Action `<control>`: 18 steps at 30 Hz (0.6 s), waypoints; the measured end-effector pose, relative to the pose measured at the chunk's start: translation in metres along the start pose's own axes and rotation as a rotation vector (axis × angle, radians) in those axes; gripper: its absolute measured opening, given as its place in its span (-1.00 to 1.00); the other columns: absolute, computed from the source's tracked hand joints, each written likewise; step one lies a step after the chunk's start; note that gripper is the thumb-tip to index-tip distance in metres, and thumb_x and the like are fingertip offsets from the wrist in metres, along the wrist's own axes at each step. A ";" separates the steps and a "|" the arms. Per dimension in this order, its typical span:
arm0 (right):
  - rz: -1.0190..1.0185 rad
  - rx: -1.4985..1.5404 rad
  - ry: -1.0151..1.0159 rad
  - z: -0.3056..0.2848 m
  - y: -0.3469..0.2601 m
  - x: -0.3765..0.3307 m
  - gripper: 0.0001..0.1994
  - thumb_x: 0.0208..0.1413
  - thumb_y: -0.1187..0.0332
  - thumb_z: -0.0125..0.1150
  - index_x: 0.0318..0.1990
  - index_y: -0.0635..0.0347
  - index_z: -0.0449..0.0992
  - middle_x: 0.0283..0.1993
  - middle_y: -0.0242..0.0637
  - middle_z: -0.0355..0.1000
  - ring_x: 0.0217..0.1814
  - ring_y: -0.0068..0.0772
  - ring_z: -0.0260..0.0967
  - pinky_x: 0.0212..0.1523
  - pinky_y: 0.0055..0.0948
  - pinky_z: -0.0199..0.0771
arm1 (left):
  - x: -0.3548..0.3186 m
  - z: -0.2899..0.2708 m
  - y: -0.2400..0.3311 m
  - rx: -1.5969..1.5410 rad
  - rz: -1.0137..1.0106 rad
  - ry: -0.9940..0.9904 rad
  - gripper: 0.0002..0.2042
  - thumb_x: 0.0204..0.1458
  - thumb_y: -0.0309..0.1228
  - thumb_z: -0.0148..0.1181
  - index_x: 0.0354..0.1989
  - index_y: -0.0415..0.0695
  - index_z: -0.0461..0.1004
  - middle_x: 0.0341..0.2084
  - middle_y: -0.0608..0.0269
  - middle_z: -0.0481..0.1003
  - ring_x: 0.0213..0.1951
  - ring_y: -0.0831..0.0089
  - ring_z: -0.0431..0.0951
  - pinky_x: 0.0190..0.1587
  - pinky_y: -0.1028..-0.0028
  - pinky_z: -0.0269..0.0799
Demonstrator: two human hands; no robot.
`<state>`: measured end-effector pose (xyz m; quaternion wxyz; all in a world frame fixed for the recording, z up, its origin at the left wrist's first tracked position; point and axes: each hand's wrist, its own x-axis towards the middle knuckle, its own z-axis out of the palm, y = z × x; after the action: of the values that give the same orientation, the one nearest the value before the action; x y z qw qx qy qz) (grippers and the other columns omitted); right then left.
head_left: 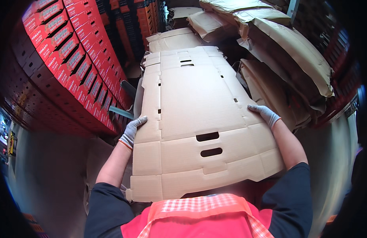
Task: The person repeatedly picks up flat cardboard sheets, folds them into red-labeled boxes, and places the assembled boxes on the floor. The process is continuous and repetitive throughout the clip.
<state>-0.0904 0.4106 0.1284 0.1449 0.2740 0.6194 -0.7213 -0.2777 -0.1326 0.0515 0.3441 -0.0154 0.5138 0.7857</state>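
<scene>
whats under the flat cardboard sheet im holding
The flat cardboard sheet covers most of what lies below it. Past its far edge, more flat cardboard shows. The left hand and right hand grip its side edges. What is directly beneath is hidden.

Grey knit gloves, dark sleeves, red checked-trim apron

Even overhead light, sharp centre, heavy fisheye bending, dark vignetted corners.
</scene>
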 end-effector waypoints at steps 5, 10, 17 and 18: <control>-0.458 -0.290 0.114 0.095 0.032 0.006 -0.28 0.09 0.16 0.33 0.37 0.29 0.24 0.35 -0.08 0.29 0.37 -0.23 0.25 0.33 -0.26 0.27 | 0.003 0.123 -0.022 0.116 0.153 0.244 -0.45 0.11 -0.52 -0.02 0.34 -0.27 0.23 0.19 0.02 0.42 0.17 0.21 0.48 0.21 0.30 0.39; -0.499 -1.346 0.372 0.188 0.059 0.028 -0.32 0.14 0.01 0.15 0.36 0.16 0.25 0.53 -0.05 -0.02 0.63 -0.07 -0.27 0.48 0.32 -0.47 | 0.054 0.182 -0.095 1.212 0.717 0.639 -0.39 0.29 -0.32 -0.02 0.45 -0.27 0.00 0.37 -0.11 0.19 0.35 0.11 0.25 0.36 0.32 0.17; -1.500 -1.325 0.591 -0.009 0.028 -0.042 -0.59 -0.04 0.56 0.16 0.04 0.13 0.51 0.19 -0.12 0.41 0.30 -0.02 0.33 0.22 -0.12 0.35 | -0.076 0.012 -0.027 1.911 1.349 0.022 -0.34 -0.03 -0.58 0.06 0.38 -0.13 0.25 0.37 0.07 0.25 0.36 0.13 0.27 0.42 0.11 0.06; -1.400 -1.590 0.326 -0.017 0.027 -0.049 -0.60 -0.07 0.54 0.17 0.00 0.08 0.52 0.19 -0.19 0.42 0.30 -0.05 0.33 0.23 -0.12 0.34 | -0.081 0.017 -0.021 1.941 1.257 -0.274 -0.37 -0.13 -0.60 0.11 0.26 -0.06 0.40 0.28 0.12 0.37 0.30 0.16 0.34 0.38 0.05 0.15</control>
<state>-0.0327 0.4161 0.1331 -0.2484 -0.2222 0.9428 0.0117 -0.1988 -0.1560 0.0731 -0.1861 0.5970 0.7752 0.0897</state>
